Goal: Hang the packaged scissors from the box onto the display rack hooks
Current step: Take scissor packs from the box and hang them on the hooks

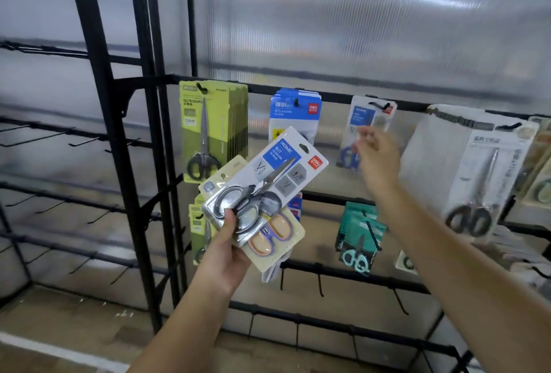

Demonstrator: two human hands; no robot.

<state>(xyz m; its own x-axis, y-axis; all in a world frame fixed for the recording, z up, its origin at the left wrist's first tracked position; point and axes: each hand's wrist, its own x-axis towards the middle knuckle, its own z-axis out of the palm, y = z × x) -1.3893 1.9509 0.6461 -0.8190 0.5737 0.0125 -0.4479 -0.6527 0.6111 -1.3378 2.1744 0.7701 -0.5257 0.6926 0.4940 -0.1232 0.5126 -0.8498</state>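
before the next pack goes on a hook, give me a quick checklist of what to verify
1. Packs secure in the left hand: ok, it grips a stack with the grey HOME scissors pack on top and a cream pack with orange handles beneath.
2. Matching hook found: ok, a hung HOME pack with the same blue label sits on the upper rail hook.
3. Right hand free to take a pack: ok, it holds nothing, raised in front of that hung pack.
4. Hang hole on the top pack clear: ok, the slot is uncovered.
5. Room left on that hook: cannot tell, the picture is blurred there.
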